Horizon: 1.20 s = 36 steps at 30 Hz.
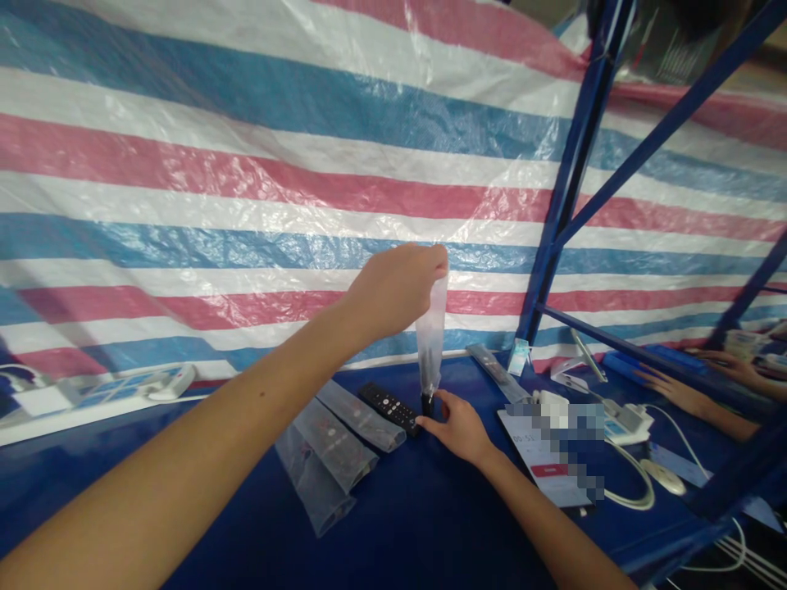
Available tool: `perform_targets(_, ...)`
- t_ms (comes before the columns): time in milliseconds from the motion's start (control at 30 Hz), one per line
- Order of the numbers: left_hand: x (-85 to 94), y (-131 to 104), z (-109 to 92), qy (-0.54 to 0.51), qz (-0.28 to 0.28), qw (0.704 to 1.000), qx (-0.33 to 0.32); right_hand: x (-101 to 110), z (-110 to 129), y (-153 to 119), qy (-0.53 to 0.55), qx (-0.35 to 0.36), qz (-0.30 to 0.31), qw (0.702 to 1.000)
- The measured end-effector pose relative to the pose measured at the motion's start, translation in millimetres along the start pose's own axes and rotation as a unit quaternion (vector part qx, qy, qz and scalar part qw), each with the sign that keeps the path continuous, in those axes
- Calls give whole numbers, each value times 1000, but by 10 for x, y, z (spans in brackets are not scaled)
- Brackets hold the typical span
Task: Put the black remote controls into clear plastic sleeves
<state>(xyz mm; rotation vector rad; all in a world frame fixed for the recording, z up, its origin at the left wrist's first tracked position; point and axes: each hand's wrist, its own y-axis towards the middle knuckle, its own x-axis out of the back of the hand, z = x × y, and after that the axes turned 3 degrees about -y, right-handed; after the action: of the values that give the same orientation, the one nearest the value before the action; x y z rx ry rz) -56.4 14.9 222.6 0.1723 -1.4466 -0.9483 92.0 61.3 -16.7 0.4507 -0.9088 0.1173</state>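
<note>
My left hand point(402, 287) is raised and closed, pinching the top of a clear plastic sleeve point(433, 332) that hangs straight down. A black remote control point(427, 403), seen edge-on, shows at the sleeve's lower end. My right hand point(458, 426) grips that remote low, just above the table, between thumb and fingers. Left of it lies a bare black remote control point(388, 407) with its buttons up. Beside that, several remotes in clear sleeves point(335, 442) lie in a slanted row. How far the held remote sits inside its sleeve is hard to make out.
A blue table point(430, 524) bears a power strip point(111, 397) at left. On the right are a tablet point(547, 459), another sleeved item point(495, 369), a small box point(518, 357) and cables. Blue metal posts point(569, 180) stand before a striped sheet point(276, 188). Another person's hands point(676, 389) show far right.
</note>
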Motion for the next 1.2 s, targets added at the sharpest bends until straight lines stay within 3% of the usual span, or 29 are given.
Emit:
perform_targets(233,7,-24,45,-22,-2,1000,7,20,-118,95,74,14,24,997)
perform_targets(433,0,-46,91,-27,-13,999,22,31,-151,101,27,56,2,998)
perform_targets(567,188,-60,353,-69,-111,988,81,127,-198,108,-29,37,-32,998)
perform_targets(667,216,-143,721,-164,-193,953,165,198,-224,119,-77,-5,-46,996)
perform_targets(767,-109,-360,1087,-301,-167,905,250,236,-213,121,-118,-46,-32,991)
perform_targets(833,-494,-577,1246,-348,-86,888,288,238,-187,113,-137,-53,-13,989)
perform_targets(900,-903,-815,1317,-334,16,894,298,224,-158,100,-154,-45,5,987)
perform_targets(1000,-1378,-1118,1319,-303,69,901,303,171,-114,87,-171,-38,21,984)
perform_targets(1100,-1624,-1280,1293,-258,90,911,310,99,-65,81,-173,-41,29,984)
perform_targets(1200,-1699,-1322,1274,-201,91,922,317,56,-23,76,-166,-26,40,985)
